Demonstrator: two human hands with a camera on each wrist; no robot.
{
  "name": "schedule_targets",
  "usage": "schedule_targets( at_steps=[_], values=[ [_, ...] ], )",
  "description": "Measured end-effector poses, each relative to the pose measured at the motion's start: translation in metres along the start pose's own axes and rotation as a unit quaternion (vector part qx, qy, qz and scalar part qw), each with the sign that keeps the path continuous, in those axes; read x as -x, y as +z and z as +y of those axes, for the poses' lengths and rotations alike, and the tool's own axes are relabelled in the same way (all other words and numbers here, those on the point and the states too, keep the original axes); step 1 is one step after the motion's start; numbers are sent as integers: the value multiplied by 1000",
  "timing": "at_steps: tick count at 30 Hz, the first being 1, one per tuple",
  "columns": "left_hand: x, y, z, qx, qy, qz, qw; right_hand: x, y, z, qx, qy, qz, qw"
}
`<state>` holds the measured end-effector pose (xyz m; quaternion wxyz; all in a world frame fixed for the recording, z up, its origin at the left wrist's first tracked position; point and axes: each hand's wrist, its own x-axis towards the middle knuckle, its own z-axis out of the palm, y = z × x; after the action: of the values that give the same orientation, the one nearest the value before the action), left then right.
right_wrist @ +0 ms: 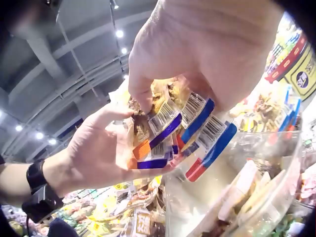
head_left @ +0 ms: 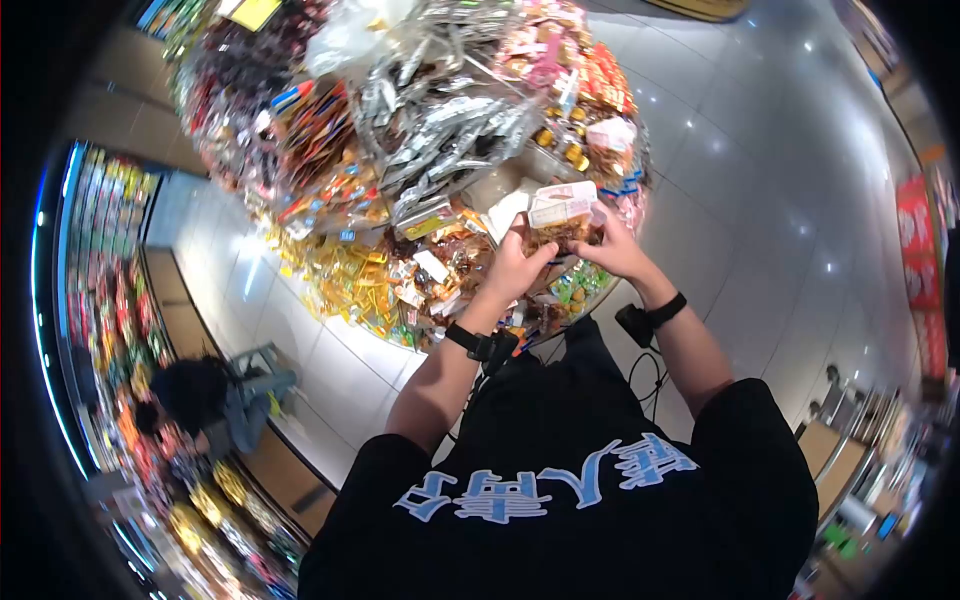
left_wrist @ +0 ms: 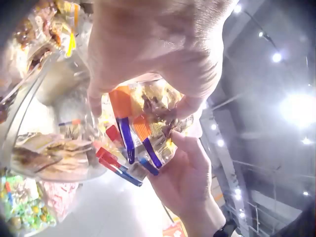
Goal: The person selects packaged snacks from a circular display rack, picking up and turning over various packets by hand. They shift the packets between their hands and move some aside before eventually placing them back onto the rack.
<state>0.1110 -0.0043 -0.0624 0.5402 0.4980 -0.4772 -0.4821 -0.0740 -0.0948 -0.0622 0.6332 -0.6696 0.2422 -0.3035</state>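
Between my two hands is a bunch of small clear snack packets [head_left: 562,206], with brown and yellowish food inside. Their ends carry barcodes and orange, red and blue strips, plain in the right wrist view on one packet [right_wrist: 165,118]. My left hand [head_left: 518,268] grips the bunch from the left, thumb on the near side. From the right, my right hand [head_left: 616,250] grips the same packets. Beside the hands in the left wrist view stands a clear bin [left_wrist: 11,126] with flat brown packets [left_wrist: 54,155] inside. The bunch partly hides the fingers.
A round display heaped with wrapped snacks spreads ahead, with silver foil packets [head_left: 440,130] in its middle and yellow packets [head_left: 350,295] at its left edge. A person [head_left: 195,395] is low down by the left shelves [head_left: 105,310]. Tiled floor [head_left: 730,210] surrounds the display.
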Motion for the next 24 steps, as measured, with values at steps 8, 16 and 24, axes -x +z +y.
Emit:
schedule_targets(
  at_steps=[8, 16, 24],
  values=[
    [-18, 0, -64, -220, -154, 130, 954, -113, -47, 72, 259, 42, -323, 909],
    [-14, 15, -81, -258, -239, 104, 930, -124, -45, 68, 307, 119, -436, 837],
    [-13, 28, -75, -384, -276, 112, 874, -132, -32, 87, 448, 10, -424, 787]
  ],
)
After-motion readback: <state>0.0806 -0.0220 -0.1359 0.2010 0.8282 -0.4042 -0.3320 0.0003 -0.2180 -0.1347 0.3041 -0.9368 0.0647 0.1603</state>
